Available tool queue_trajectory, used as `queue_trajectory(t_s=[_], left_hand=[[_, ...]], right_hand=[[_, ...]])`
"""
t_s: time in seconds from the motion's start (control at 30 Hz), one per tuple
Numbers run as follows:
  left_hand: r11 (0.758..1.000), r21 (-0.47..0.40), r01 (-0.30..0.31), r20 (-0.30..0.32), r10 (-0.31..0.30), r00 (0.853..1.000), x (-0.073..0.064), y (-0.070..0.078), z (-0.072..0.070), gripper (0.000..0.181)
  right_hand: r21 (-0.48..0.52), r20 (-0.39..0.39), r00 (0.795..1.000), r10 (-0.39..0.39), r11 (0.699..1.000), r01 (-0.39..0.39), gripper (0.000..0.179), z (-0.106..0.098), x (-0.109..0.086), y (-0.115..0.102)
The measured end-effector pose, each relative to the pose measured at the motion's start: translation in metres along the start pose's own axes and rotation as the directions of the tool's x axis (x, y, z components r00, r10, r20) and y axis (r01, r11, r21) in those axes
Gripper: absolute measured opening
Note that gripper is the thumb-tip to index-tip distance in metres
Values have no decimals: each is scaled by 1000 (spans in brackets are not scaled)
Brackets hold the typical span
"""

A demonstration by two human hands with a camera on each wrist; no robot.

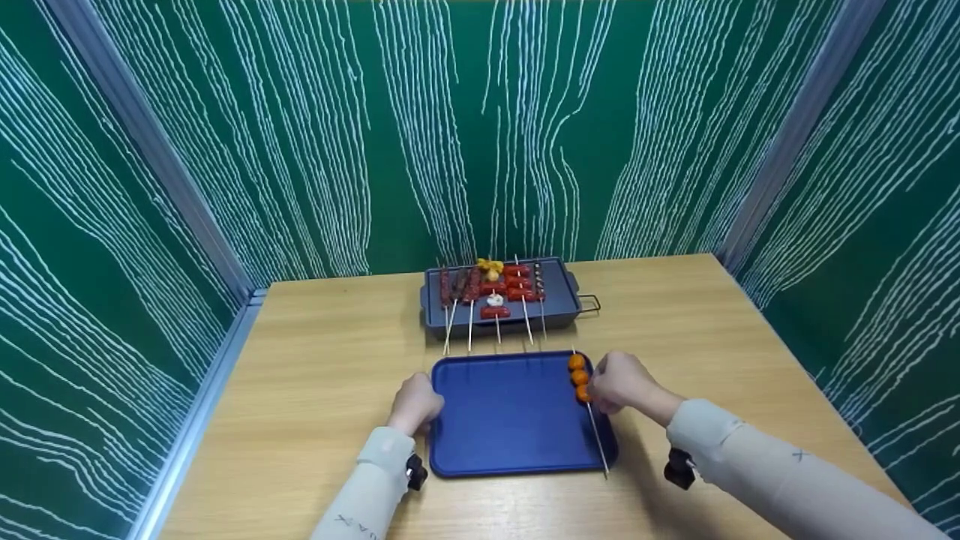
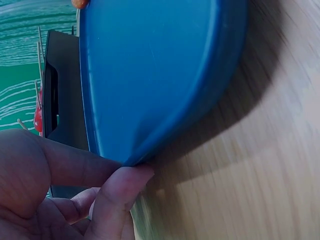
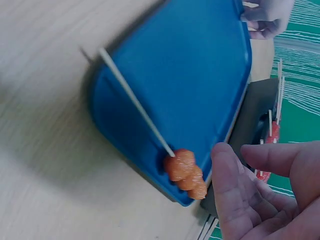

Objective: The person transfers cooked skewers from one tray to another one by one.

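Pinching the side rim of the blue tray (image 1: pixel 510 420), my left hand (image 1: pixel 415 405) has its thumb and a finger tight on the edge. From far off, I can see one stick of orange balls (image 1: pixel 579 377) in the tray. There are three balls in a row by the far right corner, and the bare end of the stick pokes out over the near edge.

Just behind the tray, on the wooden table (image 1: pixel 315 390), sits a dark grey grill (image 1: pixel 559 301) with lots of food on it. I see dark red meat sticks (image 1: pixel 445 286) on its left, and red sausages (image 1: pixel 519 282), a yellow bit (image 1: pixel 490 266) and a white bit (image 1: pixel 495 300) nearer the middle. Some sticks hang over its front.

My right hand (image 1: pixel 626 381) is right beside the orange balls, on their outer side. Its thumb and pointing finger have a little gap with nothing in it. I can't tell if it touches a ball.
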State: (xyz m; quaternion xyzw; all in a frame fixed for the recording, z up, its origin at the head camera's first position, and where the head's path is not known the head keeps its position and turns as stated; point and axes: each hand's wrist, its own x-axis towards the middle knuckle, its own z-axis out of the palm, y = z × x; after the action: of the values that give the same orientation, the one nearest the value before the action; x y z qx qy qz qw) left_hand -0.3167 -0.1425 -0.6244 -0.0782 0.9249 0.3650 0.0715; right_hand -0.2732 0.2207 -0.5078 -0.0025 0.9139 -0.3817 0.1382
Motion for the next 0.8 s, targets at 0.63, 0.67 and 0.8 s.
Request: queue_trajectory(t_s=[0.63, 0.67, 0.8], left_hand=[[999, 16, 30, -11, -30, 999, -35, 33, -22, 14], [1000, 15, 21, -11, -21, 1000, -30, 28, -18, 15], [1000, 5, 5, -5, -5, 1000, -17, 15, -10, 16]], right_hand=[[181, -13, 999, 39, 983, -36, 10, -27, 16, -41], [191, -15, 999, 35, 981, -31, 10, -28, 18, -42], [240, -22, 1000, 18, 971, -12, 12, -31, 23, -46]])
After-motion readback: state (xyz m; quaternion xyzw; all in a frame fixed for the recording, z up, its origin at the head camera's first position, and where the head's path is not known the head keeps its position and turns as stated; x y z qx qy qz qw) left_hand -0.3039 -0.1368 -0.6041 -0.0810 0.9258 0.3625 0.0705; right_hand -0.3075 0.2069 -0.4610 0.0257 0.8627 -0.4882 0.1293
